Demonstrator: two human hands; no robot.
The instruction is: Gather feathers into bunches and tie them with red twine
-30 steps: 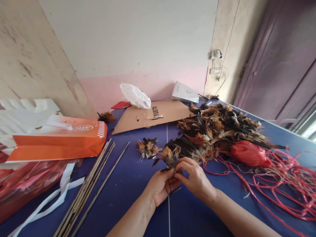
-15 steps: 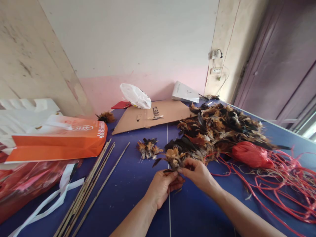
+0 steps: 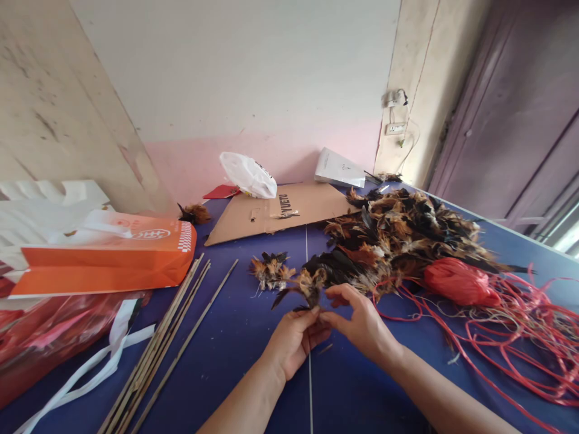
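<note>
The feather bundle [image 3: 309, 284] has shifted a little left and lower than half a second ago, and the forefinger of the right grip [image 3: 362, 324] has lifted off it into an arch.

Around the work, on the blue counter [image 3: 226, 355]: a small feather tuft [image 3: 271, 271] just left of the bundle, the big feather pile [image 3: 402, 238] behind and to the right, a red plastic wad [image 3: 456, 282] and loose red string [image 3: 520, 337] further right. Bamboo sticks [image 3: 169, 346] lie well to the left, below an orange bag [image 3: 113, 253]; flat cardboard [image 3: 280, 211] sits at the back. Nothing lies between the hands.

The bundle stands just above both grips, fanned upward, its quill ends down between the fingertips. The left grip [image 3: 294, 339] is pressed together, pinching the quills. The right grip is loosely curled, its thumb tip at the quills beside the left fingers; whether it pinches them cannot be told.
</note>
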